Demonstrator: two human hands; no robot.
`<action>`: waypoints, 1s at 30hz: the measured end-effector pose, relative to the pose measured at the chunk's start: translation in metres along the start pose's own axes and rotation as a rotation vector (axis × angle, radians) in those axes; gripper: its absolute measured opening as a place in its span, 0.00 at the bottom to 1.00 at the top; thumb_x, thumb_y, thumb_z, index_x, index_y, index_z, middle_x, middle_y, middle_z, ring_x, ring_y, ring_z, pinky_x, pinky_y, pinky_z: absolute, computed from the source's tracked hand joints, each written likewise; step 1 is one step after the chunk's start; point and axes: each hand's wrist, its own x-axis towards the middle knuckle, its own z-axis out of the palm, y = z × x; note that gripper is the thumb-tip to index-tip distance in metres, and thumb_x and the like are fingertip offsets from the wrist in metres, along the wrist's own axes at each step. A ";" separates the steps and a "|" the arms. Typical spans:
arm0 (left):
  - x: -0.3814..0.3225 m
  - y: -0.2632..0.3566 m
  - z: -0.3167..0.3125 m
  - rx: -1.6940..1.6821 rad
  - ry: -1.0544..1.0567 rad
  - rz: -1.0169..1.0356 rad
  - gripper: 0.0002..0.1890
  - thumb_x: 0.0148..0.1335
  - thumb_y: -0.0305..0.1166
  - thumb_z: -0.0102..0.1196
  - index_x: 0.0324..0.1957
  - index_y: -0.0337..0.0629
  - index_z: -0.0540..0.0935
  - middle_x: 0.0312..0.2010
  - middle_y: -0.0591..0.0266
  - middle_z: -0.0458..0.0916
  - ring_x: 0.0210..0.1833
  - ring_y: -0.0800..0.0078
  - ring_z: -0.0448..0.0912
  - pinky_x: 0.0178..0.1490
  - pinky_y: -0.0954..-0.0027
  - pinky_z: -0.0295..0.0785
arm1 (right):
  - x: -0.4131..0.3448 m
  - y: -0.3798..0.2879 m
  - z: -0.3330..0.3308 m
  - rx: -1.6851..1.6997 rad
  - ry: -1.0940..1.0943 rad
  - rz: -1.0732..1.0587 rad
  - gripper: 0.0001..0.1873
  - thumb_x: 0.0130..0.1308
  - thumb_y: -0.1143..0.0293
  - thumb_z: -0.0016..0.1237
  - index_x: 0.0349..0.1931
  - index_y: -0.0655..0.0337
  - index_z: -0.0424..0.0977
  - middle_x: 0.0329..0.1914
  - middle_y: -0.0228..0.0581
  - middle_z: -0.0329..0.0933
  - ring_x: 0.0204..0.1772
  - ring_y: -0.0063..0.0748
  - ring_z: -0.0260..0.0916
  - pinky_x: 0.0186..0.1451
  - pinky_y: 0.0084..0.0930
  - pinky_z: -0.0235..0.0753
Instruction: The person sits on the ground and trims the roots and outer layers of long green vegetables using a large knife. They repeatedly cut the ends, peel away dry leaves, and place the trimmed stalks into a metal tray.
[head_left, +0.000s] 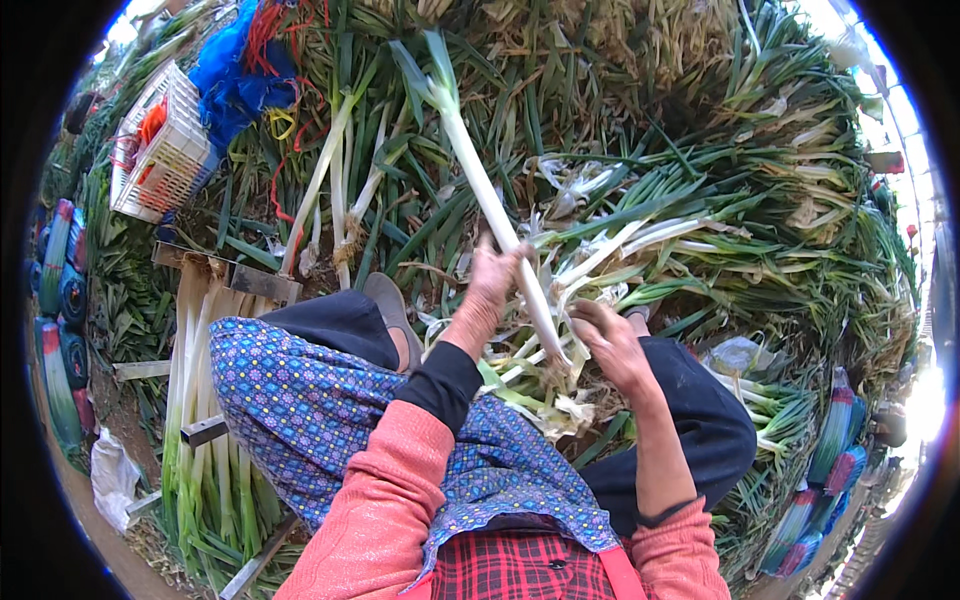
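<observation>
A thick white large green onion (491, 199) slants across the view in front of me, its short green leaves at the far end. My left hand (491, 281) grips its white stalk, the fingers partly hidden behind it. The stalk's root end (556, 360) points down toward my lap. Just right of that end is my right hand (611, 345), its fingers curled; whether they hold a bit of peel is not visible. Beneath both hands lie loose peelings (570, 412). More green onions (604, 251) with white stems lie beyond my right hand.
Left of my knee, a bundle of green onions (199, 375) rests in a metal frame (202, 433). A white plastic crate (169, 146) stands at the upper left beside blue netting (244, 82). Heaped leaves (637, 75) cover the far ground. Tied bundles (829, 442) stand at right.
</observation>
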 end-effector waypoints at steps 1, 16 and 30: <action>-0.009 -0.004 0.010 -0.020 -0.039 -0.042 0.23 0.57 0.28 0.66 0.52 0.38 0.70 0.32 0.61 0.82 0.32 0.71 0.81 0.33 0.70 0.79 | 0.011 -0.008 0.007 0.082 -0.037 0.082 0.25 0.68 0.64 0.51 0.60 0.70 0.69 0.54 0.54 0.77 0.56 0.41 0.76 0.59 0.30 0.72; -0.041 0.055 0.042 -0.134 -0.055 0.053 0.10 0.71 0.33 0.49 0.47 0.39 0.68 0.28 0.59 0.78 0.19 0.78 0.73 0.20 0.73 0.75 | -0.175 -0.031 0.045 0.639 -0.084 0.314 0.14 0.64 0.74 0.54 0.49 0.61 0.70 0.27 0.25 0.70 0.25 0.12 0.64 0.27 0.16 0.66; -0.208 -0.018 0.150 0.465 -1.131 0.097 0.14 0.69 0.35 0.53 0.50 0.36 0.81 0.43 0.50 0.83 0.48 0.60 0.82 0.53 0.65 0.74 | -0.266 -0.008 -0.085 0.576 1.202 -0.169 0.21 0.65 0.60 0.52 0.50 0.66 0.67 0.19 0.24 0.61 0.14 0.11 0.54 0.12 0.12 0.57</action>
